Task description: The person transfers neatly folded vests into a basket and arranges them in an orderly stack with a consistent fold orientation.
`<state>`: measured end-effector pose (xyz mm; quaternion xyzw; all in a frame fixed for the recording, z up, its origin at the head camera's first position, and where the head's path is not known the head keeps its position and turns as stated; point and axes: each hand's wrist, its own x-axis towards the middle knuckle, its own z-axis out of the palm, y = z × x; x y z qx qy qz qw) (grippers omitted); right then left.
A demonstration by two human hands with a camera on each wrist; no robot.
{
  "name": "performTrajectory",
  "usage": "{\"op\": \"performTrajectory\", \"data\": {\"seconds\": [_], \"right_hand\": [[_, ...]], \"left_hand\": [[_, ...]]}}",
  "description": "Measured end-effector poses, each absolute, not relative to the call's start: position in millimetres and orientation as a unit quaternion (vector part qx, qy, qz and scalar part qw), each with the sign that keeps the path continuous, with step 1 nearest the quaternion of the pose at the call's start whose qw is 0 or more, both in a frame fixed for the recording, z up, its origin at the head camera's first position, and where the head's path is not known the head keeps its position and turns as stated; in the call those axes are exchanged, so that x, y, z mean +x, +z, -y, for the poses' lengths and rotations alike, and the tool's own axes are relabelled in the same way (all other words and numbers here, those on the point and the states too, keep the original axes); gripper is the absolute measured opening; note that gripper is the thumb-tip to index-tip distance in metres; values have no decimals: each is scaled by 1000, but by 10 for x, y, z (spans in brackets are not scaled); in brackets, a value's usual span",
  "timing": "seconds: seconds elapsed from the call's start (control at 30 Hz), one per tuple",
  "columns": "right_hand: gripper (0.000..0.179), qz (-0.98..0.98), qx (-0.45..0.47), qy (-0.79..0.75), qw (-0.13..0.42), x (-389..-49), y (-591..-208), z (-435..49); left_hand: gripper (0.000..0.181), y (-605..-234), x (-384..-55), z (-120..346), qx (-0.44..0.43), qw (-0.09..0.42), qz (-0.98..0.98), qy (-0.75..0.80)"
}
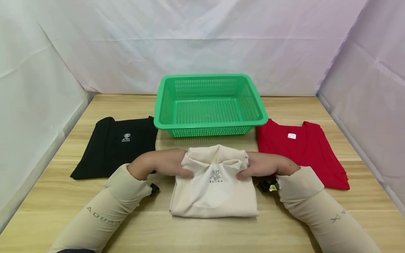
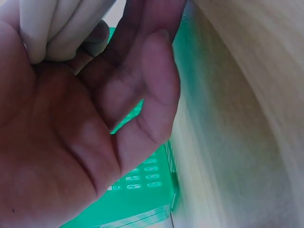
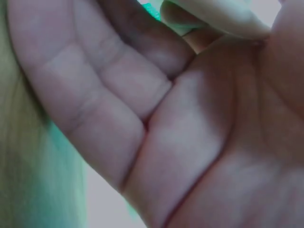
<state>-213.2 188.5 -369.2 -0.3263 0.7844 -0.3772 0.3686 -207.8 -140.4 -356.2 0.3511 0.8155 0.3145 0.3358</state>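
Note:
A folded beige shirt with a dark printed neck label lies in front of the person in the head view. Its upper edge is bunched and raised. On the shirt's left side, the left hand grips the cloth, thumb over the front; the left wrist view shows gathered beige folds between thumb and fingers. Opposite it, the right hand pinches the other side, its thumb also on the front. In the right wrist view the palm fills most of the picture, with a strip of beige cloth at the top.
Behind the shirt stands a green perforated plastic basket with nothing in it. To the left lies a folded black shirt, to the right a folded red shirt. White cloth walls enclose the wooden table at the back and sides.

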Motion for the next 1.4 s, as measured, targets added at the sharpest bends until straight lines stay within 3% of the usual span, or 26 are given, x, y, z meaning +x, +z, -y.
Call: {"op": "performTrajectory", "data": {"seconds": [0.17,0.43,1.03,1.23,1.4], "right_hand": [[42,-793,-323,-370,360,-2135,-3648,-1925],[39,-800,-318,-365,355,-2111,-3608,-1953],[41,-799,-285,-436,300,-2014,-3318,-1960],[47,-780,-269,-508,248,-2083,-3256,-1973],[43,-759,-271,-555,207,-2123,-3232,-1980]], "left_hand": [[32,-3548,-2113,1379,359,318,-817,320],[25,-3519,-2116,1349,363,306,-823,313],[39,-3271,-2055,1436,375,237,-806,392],[39,-3150,-2039,1446,335,229,-802,438],[38,-3111,-2047,1450,323,182,-789,490]]}}
